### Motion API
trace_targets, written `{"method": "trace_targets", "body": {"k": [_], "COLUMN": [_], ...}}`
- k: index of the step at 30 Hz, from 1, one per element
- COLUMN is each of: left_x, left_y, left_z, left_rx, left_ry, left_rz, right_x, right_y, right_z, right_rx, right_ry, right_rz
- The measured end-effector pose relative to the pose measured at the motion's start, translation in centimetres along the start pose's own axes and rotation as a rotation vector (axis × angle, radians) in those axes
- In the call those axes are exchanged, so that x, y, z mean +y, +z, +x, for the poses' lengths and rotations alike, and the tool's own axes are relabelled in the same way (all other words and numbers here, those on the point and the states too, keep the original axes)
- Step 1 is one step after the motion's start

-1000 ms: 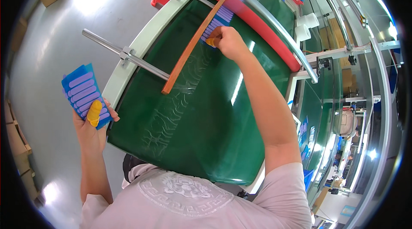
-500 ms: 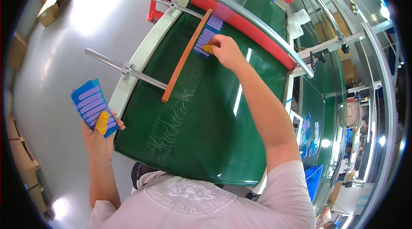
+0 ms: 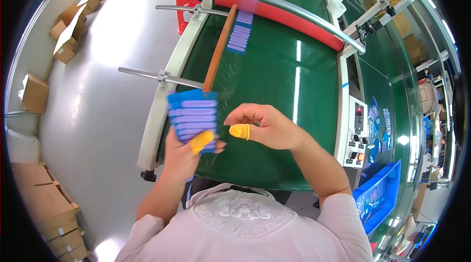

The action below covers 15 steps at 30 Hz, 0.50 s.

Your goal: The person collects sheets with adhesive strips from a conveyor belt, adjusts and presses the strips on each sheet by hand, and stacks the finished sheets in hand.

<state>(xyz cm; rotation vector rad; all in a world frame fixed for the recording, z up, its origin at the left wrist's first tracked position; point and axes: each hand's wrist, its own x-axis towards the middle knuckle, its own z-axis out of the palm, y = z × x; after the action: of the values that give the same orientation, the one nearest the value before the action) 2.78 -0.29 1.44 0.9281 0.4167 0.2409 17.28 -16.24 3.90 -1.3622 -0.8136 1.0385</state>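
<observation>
Blue purple-striped sheet [image 3: 192, 111], long axis pointing forward, pinched in left fingers [image 3: 201, 142], right fingers [image 3: 248, 112] slightly parted

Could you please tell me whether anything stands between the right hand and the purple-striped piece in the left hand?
Nothing visible does: in this view, an open gap over the green belt separates the right hand from the purple-striped piece.

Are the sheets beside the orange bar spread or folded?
Spread: the blue sheets lie flat on the green belt along the orange bar, purple strips up, no fold showing.
</observation>
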Motion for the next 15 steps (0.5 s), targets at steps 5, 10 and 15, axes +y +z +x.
{"method": "trace_targets", "body": {"k": [5,10,15], "left_x": [-1.3,-2.3,-2.1], "left_y": [1.4,1.1,1.4], "left_z": [0.3,0.6,0.6], "left_rx": [-0.104,-0.128,-0.117], "left_ry": [-0.047,-0.012,-0.035], "left_rz": [-0.012,-0.019,-0.086], "right_x": [1.7,2.0,1.8], "right_y": [1.8,1.7,1.3], "right_z": [0.0,-0.4,-0.1], "right_rx": [0.276,0.343,0.388], "right_ry": [-0.012,0.029,0.05], "right_rz": [0.194,0.129,0.213]}}
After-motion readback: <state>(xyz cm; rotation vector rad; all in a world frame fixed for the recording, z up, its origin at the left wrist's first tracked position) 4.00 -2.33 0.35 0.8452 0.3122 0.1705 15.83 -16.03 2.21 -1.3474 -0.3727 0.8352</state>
